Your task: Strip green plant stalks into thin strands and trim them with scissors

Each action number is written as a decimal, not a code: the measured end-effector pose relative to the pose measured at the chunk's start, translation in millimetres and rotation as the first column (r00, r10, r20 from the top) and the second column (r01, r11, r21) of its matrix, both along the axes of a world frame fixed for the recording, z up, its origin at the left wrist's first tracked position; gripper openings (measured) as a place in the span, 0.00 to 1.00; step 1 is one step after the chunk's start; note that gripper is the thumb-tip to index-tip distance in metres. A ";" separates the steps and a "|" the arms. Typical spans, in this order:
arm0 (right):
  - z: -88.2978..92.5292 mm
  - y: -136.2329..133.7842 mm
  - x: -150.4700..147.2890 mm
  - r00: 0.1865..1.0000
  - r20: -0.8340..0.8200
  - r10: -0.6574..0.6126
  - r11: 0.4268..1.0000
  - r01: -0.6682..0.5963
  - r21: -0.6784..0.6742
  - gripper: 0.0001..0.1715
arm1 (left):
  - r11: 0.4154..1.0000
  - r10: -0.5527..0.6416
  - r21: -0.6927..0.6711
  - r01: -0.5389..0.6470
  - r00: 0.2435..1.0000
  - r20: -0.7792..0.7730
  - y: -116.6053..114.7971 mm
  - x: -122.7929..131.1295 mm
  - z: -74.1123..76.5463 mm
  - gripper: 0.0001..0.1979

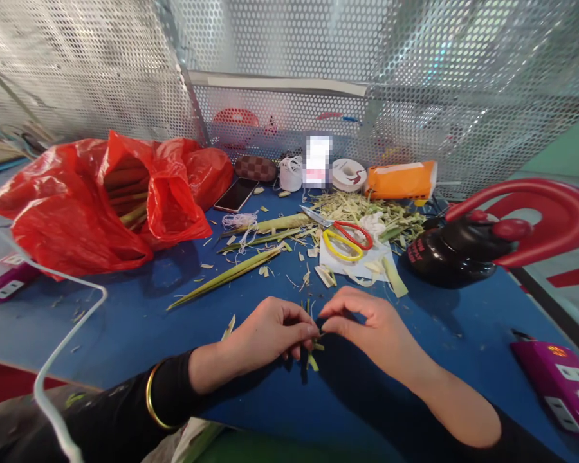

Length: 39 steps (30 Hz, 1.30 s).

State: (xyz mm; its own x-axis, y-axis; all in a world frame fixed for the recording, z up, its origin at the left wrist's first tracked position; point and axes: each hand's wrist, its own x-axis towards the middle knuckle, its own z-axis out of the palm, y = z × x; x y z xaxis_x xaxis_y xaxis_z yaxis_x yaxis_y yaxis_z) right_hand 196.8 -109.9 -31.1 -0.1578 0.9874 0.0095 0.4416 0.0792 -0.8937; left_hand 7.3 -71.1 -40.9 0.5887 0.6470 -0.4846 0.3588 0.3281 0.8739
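Low over the blue table (251,392), my left hand (275,326) is closed in a pinch on a small bundle of narrow green leaf strips (312,361). Ends of the strips stick out above and below its fingertips. Just to the right, my right hand (367,321) has its thumb and forefinger pinched beside the bundle; what they hold is too small to make out. Beyond the hands lie scissors (350,241) with red and yellow handles, partly on a white paper (328,260). Long pointed green leaves (231,276) rest to their left.
A heap of leaf scraps (390,215) lies behind the scissors. Around it are tangled string (241,222), a phone (236,195), a white spool (348,175) and an orange packet (400,180). A red bag (77,206), black bottle (448,251) and purple power strip (560,379) flank the work.
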 end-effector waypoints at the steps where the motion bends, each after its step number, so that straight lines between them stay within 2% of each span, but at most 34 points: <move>1: -0.4 -2.1 -1.5 0.998 0.044 0.045 0.999 -0.045 0.001 0.02 | 1.000 -0.008 0.003 0.008 1.000 0.005 0.4 -0.2 0.8 0.12; 9: -12.8 -7.1 -10.0 0.962 0.259 0.089 0.971 -0.142 0.194 0.06 | 1.000 0.003 -0.023 -0.004 0.999 -0.038 1.8 2.2 6.4 0.11; 12: -13.1 -6.6 -9.7 0.938 0.329 0.109 0.955 -0.190 0.226 0.09 | 1.000 0.003 -0.022 -0.004 0.999 -0.034 2.1 2.2 5.6 0.12; 19: -11.3 -7.1 -8.6 0.985 0.164 0.045 0.988 -0.068 0.136 0.10 | 0.999 0.033 -0.041 -0.034 0.999 -0.017 2.9 0.9 6.3 0.11; 23: -9.6 -5.8 -6.8 0.987 0.158 0.044 0.996 -0.056 0.073 0.08 | 0.997 0.043 -0.057 -0.044 0.999 -0.013 3.2 1.1 7.5 0.09; 29: -9.7 -4.4 -8.9 0.985 0.164 0.060 0.994 -0.043 -0.104 0.04 | 0.998 0.042 -0.042 -0.040 0.999 0.034 2.6 1.4 6.0 0.06; 33: -12.4 -4.7 -11.8 0.990 0.136 0.019 0.996 -0.007 -0.091 0.06 | 0.998 0.049 -0.047 -0.048 0.998 0.036 1.6 1.2 4.7 0.05; 39: -10.6 -5.0 -11.0 0.983 0.177 0.047 0.998 -0.041 -0.041 0.09 | 0.999 0.029 -0.028 -0.028 0.999 0.036 1.7 0.2 2.9 0.07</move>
